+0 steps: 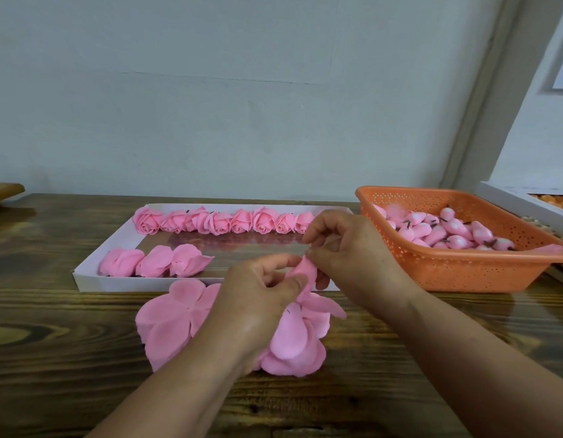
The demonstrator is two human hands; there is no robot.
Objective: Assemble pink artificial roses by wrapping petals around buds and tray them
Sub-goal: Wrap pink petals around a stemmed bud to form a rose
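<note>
Over a wooden worktop [400, 358], the left hand [258, 298] and right hand [346, 251] pinch a pink petal [300, 270] between curled fingers [292, 282], near a rose tray [122, 281]

A dark wooden table [68, 327] with strong grain carries everything here. Just beyond the spot where the two hands pinch a petal lies a shallow white tray [84, 273], and off to the right of that pinch sits an orange perforated basket [463, 270], close beside the tray's right end. Directly under the pinch and spreading to its left, a loose pile of pink petals [166, 324] rests flat on the wood (partly hidden by the left wrist), touching the tray's near wall.
</note>
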